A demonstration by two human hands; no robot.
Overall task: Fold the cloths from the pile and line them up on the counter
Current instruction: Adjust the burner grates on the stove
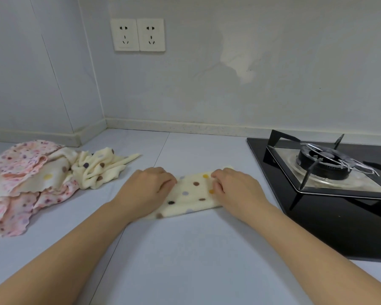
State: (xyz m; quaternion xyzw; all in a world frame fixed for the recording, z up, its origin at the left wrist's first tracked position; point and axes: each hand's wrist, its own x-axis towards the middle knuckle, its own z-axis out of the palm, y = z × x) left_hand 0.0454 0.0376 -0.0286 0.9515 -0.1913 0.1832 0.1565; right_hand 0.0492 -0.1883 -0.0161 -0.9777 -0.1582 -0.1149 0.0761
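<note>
A cream cloth with coloured dots (191, 194) lies folded into a small rectangle on the pale counter (185, 249), in the middle of the view. My left hand (147, 188) rests on its left end with the fingers curled over the edge. My right hand (235, 186) lies on its right end, fingertips bent onto the fabric. To the left sits the pile of cloths (31, 181): pink floral ones and cream dotted ones, loosely heaped and unfolded.
A black glass gas hob (317, 227) with a burner and pan support (326, 164) fills the right side, close to the folded cloth. Two wall sockets (139, 35) sit above. Walls meet in a corner behind the pile.
</note>
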